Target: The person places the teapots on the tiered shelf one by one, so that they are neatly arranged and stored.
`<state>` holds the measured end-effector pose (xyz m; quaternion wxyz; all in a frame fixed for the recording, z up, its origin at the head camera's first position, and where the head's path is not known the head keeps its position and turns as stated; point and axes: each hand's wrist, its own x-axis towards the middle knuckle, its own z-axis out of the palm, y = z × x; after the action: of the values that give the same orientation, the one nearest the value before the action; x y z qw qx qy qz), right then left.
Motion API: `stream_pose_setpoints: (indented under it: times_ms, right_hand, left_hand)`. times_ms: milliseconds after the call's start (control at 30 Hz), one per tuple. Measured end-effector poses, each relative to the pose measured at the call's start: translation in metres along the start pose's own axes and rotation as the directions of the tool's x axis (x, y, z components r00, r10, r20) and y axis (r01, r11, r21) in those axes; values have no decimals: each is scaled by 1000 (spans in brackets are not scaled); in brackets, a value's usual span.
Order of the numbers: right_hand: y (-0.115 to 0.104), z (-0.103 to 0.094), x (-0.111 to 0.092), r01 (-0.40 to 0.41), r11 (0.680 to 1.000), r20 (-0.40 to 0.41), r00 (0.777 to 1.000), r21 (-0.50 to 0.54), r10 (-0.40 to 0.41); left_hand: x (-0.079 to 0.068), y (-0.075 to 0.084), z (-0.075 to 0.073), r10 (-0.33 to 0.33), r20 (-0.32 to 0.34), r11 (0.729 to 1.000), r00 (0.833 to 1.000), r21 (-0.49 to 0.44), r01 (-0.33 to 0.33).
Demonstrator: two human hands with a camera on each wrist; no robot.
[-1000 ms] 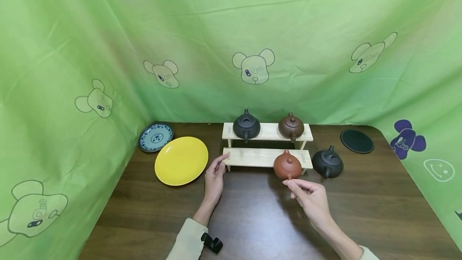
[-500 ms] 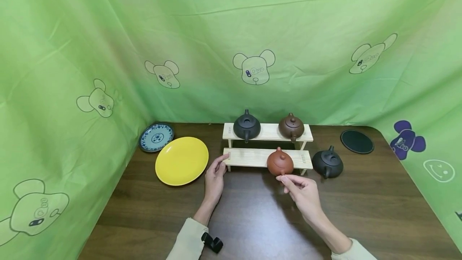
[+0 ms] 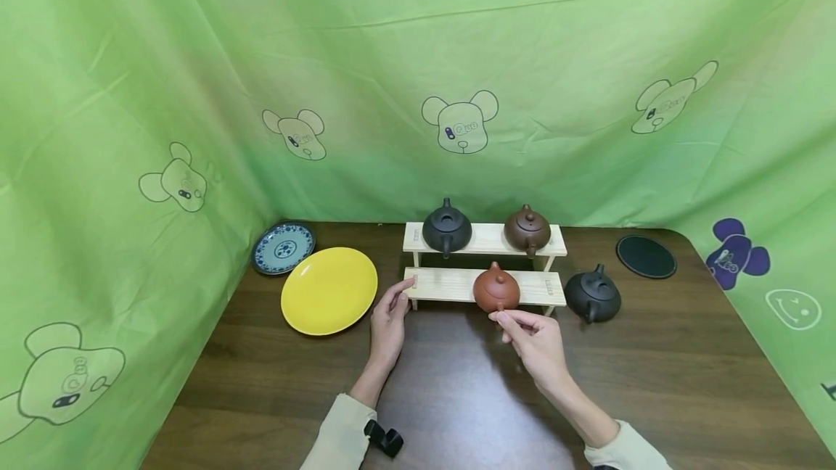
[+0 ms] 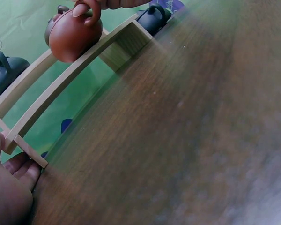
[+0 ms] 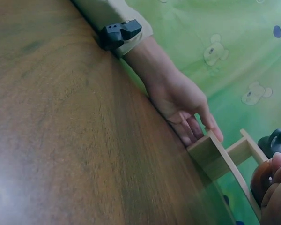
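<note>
Head view, nearest first: my right hand point(image 3: 538, 350) pinches the handle point(image 4: 98, 14) of the red teapot point(image 3: 496, 289) between thumb and fingers, and that small hold is my main worry. With the weight all to one side of it, a slight roll of my fingertips could tip the body spout-down and perhaps loosen the lid point(image 3: 500, 278).

My left hand point(image 3: 388, 328) grips the left end of the lower shelf point(image 3: 444, 285), its fingers about the top edge and the leg point(image 4: 31, 151). If that hold eased just as the pot knocked the wood, the shelf could skid or rock.

The pot is upright over the lower shelf, right of its middle, handle toward me. Even in the left wrist view I cannot tell whether its base touches. Let go too far forward, it could overhang and topple my way; dragged, its base might catch.

Just beside the shelf's right end, a black teapot point(image 3: 593, 296) stands on the table point(image 3: 444, 376); a careless swing of my right hand could clip it.

Farther back, the upper shelf point(image 3: 486, 236) bears a charcoal teapot point(image 3: 447, 229) and a brown teapot point(image 3: 526, 229). Pushing the red pot too deep could jolt both.
</note>
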<state>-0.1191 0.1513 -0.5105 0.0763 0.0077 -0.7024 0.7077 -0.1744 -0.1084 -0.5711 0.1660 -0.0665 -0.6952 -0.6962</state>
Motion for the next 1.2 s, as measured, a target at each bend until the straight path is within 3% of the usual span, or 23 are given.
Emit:
stream_pose_setpoints:
  times_ms: [100,267,433,567,700,833,1067,1200]
  right_hand:
    - [1,3,1,-20,1000,-3,1000,-12,20]
    - [1,8,4,-49,999,-3,999,-15,49]
    - [2,14,6,-70,998,-6,998,-10,70]
    - [3,20,7,-80,997,-5,997,-16,80]
    - [5,25,8,-71,997,-4,997,-27,71]
    - [7,29,10,-73,997,-10,997,-24,73]
    - [10,38,14,-60,998,-5,998,-3,60]
    - [10,44,16,-38,999,4,999,-2,38]
  left_hand:
    - [2,-9,-1,26,-3,1000,1000,11,-26]
    - [4,-24,-3,-14,-14,999,1000,31,14]
    - [6,-37,-5,-13,-2,1000,1000,5,13]
    - [5,-30,-4,-43,-9,999,999,-9,43]
    - [3,-14,-2,7,-3,1000,1000,-16,-7]
    - [2,-15,-2,37,-3,999,999,0,-37]
    - [9,-43,-3,-80,-15,996,997,-28,79]
    - [10,-47,-4,-90,-10,996,996,-26,90]
